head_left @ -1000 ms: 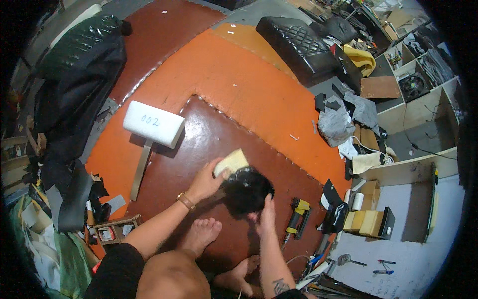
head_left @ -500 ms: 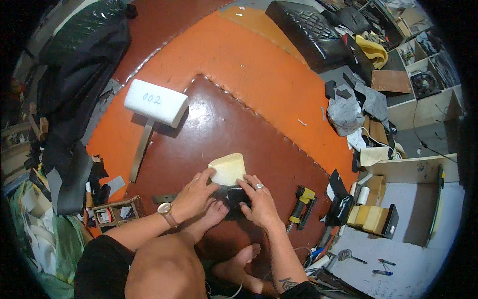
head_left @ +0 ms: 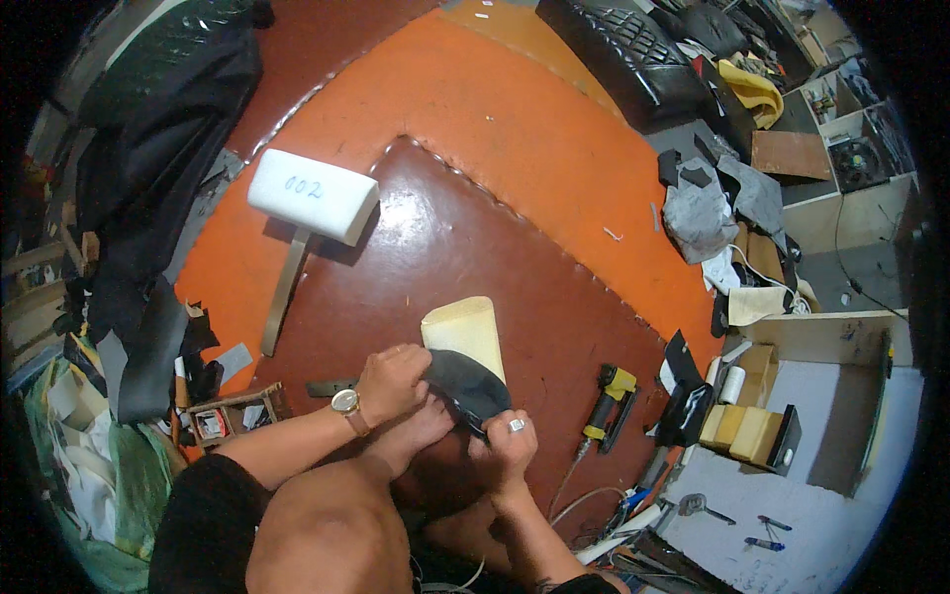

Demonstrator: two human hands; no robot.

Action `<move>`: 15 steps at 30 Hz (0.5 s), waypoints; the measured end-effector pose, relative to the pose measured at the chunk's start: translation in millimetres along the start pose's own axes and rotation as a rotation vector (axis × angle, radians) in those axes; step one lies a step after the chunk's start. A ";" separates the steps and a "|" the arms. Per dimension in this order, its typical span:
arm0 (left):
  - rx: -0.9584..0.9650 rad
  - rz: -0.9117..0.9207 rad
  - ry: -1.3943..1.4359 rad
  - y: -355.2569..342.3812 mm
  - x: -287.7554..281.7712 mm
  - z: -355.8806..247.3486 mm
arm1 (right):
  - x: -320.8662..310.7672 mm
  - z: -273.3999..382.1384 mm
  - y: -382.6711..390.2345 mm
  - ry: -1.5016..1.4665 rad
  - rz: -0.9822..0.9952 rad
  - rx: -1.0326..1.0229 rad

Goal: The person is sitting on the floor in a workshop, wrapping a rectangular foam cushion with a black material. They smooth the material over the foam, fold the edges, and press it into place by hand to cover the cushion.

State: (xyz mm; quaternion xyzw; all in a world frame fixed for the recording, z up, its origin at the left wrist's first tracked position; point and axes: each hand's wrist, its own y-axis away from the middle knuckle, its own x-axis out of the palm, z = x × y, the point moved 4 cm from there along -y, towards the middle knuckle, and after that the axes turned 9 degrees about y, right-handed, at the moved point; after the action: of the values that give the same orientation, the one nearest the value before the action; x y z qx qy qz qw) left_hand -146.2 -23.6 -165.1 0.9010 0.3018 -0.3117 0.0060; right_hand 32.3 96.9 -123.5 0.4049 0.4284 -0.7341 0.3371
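My left hand (head_left: 394, 378) is closed on the left end of a black, glossy-edged cover (head_left: 465, 381), with a watch on that wrist. My right hand (head_left: 503, 447), wearing a ring, grips the cover's right end with curled fingers. The cover is pulled wide between them over the lower part of a cream foam piece (head_left: 460, 327) with a rounded top. My bare foot (head_left: 421, 426) lies just below, between my arms. A yellow-and-black staple gun (head_left: 609, 401) rests on the maroon padded mat (head_left: 376, 277) to the right.
A white padded block (head_left: 312, 188) on a flat bar lies at upper left. Black fabric (head_left: 168, 148) lines the left, with a wooden caddy (head_left: 228, 416) and green sacking (head_left: 143, 475) lower down. A quilted black cushion (head_left: 623, 59), grey scraps (head_left: 698, 213) and open cubbies (head_left: 821, 386) with foam blocks run along the right.
The cream foam has gone from my left hand to lying above the cover. Both hands have moved lower and closed on the cover, stretching it sideways. The view has shifted slightly.
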 end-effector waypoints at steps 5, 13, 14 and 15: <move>-0.116 -0.235 -0.016 -9.0 13.2 1.0 | 7.5 18.0 -9.1 -0.244 0.112 0.137; 0.149 -0.070 -0.142 -17.2 8.6 -13.7 | -12.5 6.6 -31.7 -0.386 0.200 0.591; 0.169 -0.096 -0.163 -18.4 10.8 -15.0 | -12.3 6.5 -32.0 -0.372 0.208 0.605; 0.110 -0.146 -0.182 -27.2 13.9 -10.1 | -8.3 7.1 -32.4 -0.364 0.255 0.624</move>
State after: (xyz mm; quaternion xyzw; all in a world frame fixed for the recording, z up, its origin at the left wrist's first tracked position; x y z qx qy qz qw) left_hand -146.8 8.1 -160.0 0.8435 0.3473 -0.4078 -0.0387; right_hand 6.5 104.9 -102.4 0.4010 0.0636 -0.8412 0.3571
